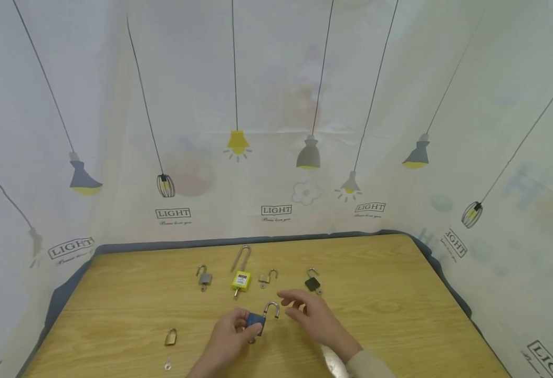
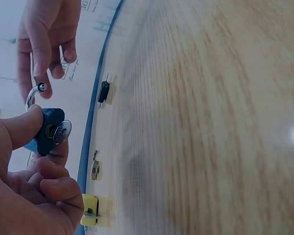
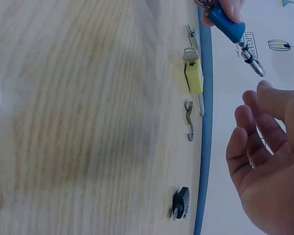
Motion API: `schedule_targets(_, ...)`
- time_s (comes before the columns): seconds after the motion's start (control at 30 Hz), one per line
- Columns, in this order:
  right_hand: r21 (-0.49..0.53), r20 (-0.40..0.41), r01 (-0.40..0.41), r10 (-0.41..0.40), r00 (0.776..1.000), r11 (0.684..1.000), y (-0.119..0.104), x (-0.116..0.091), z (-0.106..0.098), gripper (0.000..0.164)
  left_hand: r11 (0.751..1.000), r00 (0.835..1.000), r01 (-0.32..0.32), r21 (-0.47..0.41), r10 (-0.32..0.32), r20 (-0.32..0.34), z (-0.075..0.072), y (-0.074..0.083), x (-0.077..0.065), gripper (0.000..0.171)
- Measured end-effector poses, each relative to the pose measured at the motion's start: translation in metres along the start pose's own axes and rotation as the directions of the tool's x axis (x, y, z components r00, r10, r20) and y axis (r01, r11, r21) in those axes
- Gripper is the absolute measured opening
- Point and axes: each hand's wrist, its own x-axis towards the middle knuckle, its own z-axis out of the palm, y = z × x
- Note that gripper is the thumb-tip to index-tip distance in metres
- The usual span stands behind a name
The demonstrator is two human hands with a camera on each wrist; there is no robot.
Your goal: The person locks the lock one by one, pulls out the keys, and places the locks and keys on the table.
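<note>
My left hand (image 1: 231, 333) pinches a blue padlock (image 1: 256, 323) by its body between thumb and fingers, above the table. Its shackle (image 1: 272, 308) is swung out and unlatched, pointing toward the right hand. A key (image 2: 62, 131) sits in the keyhole at the padlock's bottom, seen in the left wrist view. Just right of the shackle, my right hand (image 1: 315, 318) hovers with loosely bent fingers and holds nothing. In the right wrist view a small gap shows between its thumb (image 3: 274, 100) and the shackle's end.
Behind the hands lie several unlatched padlocks with keys: a grey one (image 1: 205, 279), a yellow long-shackle one (image 1: 241, 281), a small brass one (image 1: 264, 279) and a black one (image 1: 312, 284). At front left rest a closed brass padlock (image 1: 170, 337) and a loose key (image 1: 167, 364).
</note>
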Motion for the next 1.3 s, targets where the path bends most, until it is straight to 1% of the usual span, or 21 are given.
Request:
schedule_targets(0.13,0.059,0.055,-0.007,0.004,0.998,0.998,0.002,0.005,-0.002,0.035,0.997,0.998,0.015,-0.072,-0.01,0.069,0.001,0.005,-0.003,0.04)
schedule_targets(0.27,0.119,0.096,-0.016,0.004,0.995,0.993,0.004,0.007,-0.003,0.033,0.99,0.995,0.048,-0.13,-0.035,0.098,0.001,0.007,-0.003,0.041)
schedule_targets(0.43,0.196,0.108,-0.004,-0.017,0.994,0.981,0.005,0.008,-0.002,0.03,0.985,0.993,0.074,-0.153,-0.058,0.107,0.002,0.008,0.0,0.04)
schedule_targets(0.6,0.29,0.109,-0.013,-0.019,0.994,0.957,0.006,0.01,-0.002,0.029,0.985,0.994,0.069,-0.159,-0.054,0.098,0.003,0.012,0.002,0.038)
schedule_targets(0.77,0.307,0.097,-0.051,0.022,0.995,0.951,0.008,0.012,-0.001,0.027,0.984,0.994,0.064,-0.169,-0.048,0.099,0.004,0.014,0.001,0.036)
schedule_targets(0.83,0.291,0.087,-0.066,0.043,0.995,0.954,0.007,0.013,0.0,0.026,0.984,0.994,0.056,-0.169,-0.039,0.102,0.005,0.014,0.002,0.035)
schedule_targets(0.9,0.254,0.063,-0.062,0.047,0.997,0.965,0.005,0.014,-0.001,0.024,0.985,0.994,0.042,-0.166,-0.025,0.106,0.007,0.015,0.004,0.034)
schedule_targets(1.03,0.122,0.001,-0.041,0.041,0.999,0.992,-0.005,0.016,-0.003,0.017,0.986,0.994,0.03,-0.162,-0.013,0.106,0.012,0.015,0.007,0.033)
schedule_targets(1.17,0.064,-0.021,-0.045,0.046,0.999,0.997,-0.015,0.018,-0.002,0.016,0.989,0.997,0.022,-0.149,-0.01,0.08,0.016,0.013,0.007,0.034)
schedule_targets(1.3,0.039,-0.046,-0.048,0.05,0.998,0.998,-0.019,0.018,0.002,0.015,0.993,0.999,-0.027,-0.119,0.032,0.036,0.021,0.011,0.007,0.035)
